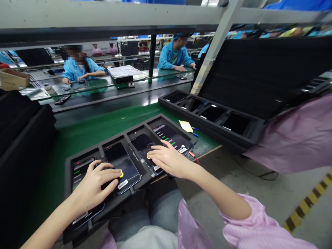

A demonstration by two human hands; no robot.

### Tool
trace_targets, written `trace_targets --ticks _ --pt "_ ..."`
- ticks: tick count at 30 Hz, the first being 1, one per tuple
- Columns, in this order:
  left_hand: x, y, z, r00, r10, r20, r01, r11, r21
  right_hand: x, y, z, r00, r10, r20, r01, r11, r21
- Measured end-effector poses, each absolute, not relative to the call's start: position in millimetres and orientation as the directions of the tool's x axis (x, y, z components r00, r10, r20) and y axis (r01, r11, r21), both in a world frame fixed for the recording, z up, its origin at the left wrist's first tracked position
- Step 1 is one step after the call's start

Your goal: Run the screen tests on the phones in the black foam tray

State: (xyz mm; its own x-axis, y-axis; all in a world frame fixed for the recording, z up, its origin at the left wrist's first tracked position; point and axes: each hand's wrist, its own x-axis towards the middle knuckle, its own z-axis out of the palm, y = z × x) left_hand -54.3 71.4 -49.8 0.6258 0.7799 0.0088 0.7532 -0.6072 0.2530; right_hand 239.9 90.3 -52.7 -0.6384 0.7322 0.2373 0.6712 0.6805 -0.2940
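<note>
A black foam tray (pixel 67 169) lies at the table's front edge, with several smartphones in its slots. Over the two left phones spreads my left hand (pixel 94 185), fingers apart, fingertips by a yellow mark on the lit screen of the second phone (pixel 129 176). The leftmost phone (pixel 84 166) is partly covered by that hand. My right hand (pixel 168 159) lies with fingers stretched out over the third phone (pixel 141 141), fingertips at another yellow mark. On the rightmost phone (pixel 168 136) the dark screen shows green and white lines of text. Neither hand grips anything.
A second foam tray of phones (pixel 212 116) stands to the right, beside stacked black foam (pixel 259 76). Yellow sticky notes (pixel 185 126) and pens (pixel 195 134) lie between the trays. More black foam (pixel 23 138) is piled at left. Two co-workers in blue (pixel 86 69) sit across the line.
</note>
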Motion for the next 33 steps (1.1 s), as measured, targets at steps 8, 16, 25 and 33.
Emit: trace_targets --ticks 8,16,25,33 --pt "-95 69 -45 0.481 0.824 0.299 0.803 -0.551 0.227 265 85 -48 -0.578 0.748 0.326 0.666 0.663 -0.34" --pt "-98 59 -48 0.527 0.836 0.156 0.813 -0.549 0.195 285 84 -46 -0.51 0.8 0.317 0.714 0.599 -0.362" --pt "-79 44 -44 0.563 0.812 0.155 0.807 -0.58 0.112 285 81 -52 -0.505 0.811 0.296 0.741 0.583 -0.333" --pt "-72 59 -41 0.647 0.762 -0.013 0.753 -0.637 0.167 275 85 -46 -0.545 0.798 0.256 0.716 0.602 -0.352"
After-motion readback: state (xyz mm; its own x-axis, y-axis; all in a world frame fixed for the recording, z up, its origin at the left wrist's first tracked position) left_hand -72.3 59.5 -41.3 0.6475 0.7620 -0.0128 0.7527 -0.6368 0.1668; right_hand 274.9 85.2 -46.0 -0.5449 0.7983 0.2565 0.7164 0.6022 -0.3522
